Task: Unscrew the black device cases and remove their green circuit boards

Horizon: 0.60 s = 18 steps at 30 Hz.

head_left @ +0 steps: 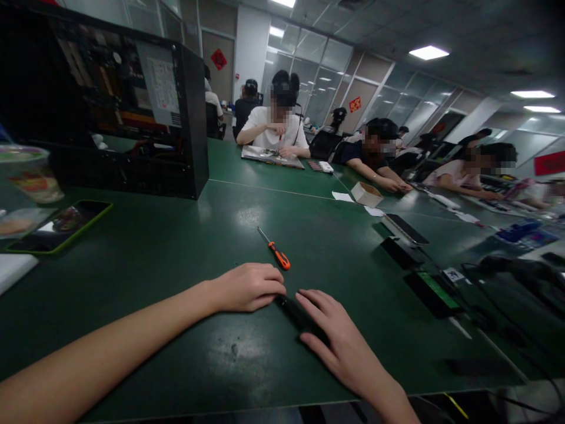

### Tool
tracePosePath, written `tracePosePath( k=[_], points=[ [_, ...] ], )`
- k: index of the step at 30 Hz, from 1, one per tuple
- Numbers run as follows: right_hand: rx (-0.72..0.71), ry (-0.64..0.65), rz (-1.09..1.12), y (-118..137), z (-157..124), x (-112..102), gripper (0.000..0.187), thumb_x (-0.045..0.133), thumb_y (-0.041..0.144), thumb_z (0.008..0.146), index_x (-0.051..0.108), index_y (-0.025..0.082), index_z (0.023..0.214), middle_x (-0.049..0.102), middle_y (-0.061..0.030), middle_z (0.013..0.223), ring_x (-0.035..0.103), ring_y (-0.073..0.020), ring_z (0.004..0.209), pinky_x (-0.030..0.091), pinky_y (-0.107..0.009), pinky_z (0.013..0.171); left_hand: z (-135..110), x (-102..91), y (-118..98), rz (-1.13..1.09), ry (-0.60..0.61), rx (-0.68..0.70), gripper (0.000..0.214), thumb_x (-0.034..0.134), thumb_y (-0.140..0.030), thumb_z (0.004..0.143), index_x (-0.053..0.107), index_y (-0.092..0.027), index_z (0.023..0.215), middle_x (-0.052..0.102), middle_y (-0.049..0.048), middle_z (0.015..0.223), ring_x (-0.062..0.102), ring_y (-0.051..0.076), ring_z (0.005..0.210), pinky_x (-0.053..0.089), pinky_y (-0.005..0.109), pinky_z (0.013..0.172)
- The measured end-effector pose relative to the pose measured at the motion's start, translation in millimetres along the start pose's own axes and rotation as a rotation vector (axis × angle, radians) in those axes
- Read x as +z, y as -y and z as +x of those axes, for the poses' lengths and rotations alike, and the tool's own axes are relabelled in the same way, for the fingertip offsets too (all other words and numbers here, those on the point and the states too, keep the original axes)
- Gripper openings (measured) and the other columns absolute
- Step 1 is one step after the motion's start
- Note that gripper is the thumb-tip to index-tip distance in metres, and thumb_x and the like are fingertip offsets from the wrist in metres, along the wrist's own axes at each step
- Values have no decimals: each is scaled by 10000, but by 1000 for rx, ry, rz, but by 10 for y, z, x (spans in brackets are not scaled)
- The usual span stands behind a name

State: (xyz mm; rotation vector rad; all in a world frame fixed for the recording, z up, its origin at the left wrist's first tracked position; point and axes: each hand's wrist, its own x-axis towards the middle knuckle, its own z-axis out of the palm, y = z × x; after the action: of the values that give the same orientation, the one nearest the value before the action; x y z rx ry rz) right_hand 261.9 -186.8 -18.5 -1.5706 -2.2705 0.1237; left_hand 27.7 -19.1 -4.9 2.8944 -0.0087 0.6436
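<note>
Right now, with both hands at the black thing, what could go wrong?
The left hand could knock the screwdriver lying just beyond it. The black thing might slide, as the right hand looks open rather than closed on it. If bumped, the cup might tip onto the phone nearby.

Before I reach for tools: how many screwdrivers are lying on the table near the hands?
1: the screwdriver with the orange-and-black handle, just beyond the left hand, tip pointing away. Others could be hidden under the hands or behind the black case.
</note>
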Motion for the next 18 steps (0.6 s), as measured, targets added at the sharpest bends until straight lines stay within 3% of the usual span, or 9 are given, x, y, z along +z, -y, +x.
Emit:
tracePosePath(
  k=[5, 8, 12, 15, 18],
  points=[
    [5, -51, 53, 243, 126, 102, 470, 504, 295, 1027, 514, 238, 1493, 618, -108, 1429, 551, -264, 1327, 500, -482, 1107, -16, 6, -19, 127, -87, 98, 182, 530, -233, 1022, 704, -179, 1022, 737, 92, 998, 676, 187, 829, 531, 306, 746],
    [25, -106, 174, 298, 151, 126, 445, 464, 230, 1034, 544, 245, 1471, 667, -96, 1357, 593, -235, 1268, 513, -443, 1090, -8, -1, -15, 160, -99, 128, 200, 528, -270, 1033, 700, -170, 1020, 740, 93, 973, 676, 186, 811, 527, 309, 718],
    [180, -145, 427, 214, 107, 91, 398, 399, 243, 1057, 647, 270, 1367, 725, -79, 1229, 673, -203, 1133, 565, -359, 973, 20, -23, 2, 131, -31, -3, 343, 549, -385, 1029, 634, -159, 1272, 685, 166, 1251, 666, 275, 1106, 549, 373, 878],
    [326, -180, 487, 148, 64, 74, 373, 485, 319, 1030, 658, 228, 1348, 743, -87, 1125, 704, -210, 1024, 571, -343, 910, 28, -28, 31, 62, 40, -96, 242, 550, -303, 1024, 693, -182, 1175, 684, 144, 1236, 659, 278, 1126, 539, 389, 935],
    [342, -135, 463, 157, 64, 58, 422, 596, 336, 963, 636, 210, 1363, 728, -74, 1001, 687, -216, 907, 559, -355, 858, 22, -19, 54, -10, 72, -133, 187, 562, -260, 1015, 720, -175, 1068, 715, 109, 1120, 675, 257, 1062, 537, 380, 942]
  ],
)
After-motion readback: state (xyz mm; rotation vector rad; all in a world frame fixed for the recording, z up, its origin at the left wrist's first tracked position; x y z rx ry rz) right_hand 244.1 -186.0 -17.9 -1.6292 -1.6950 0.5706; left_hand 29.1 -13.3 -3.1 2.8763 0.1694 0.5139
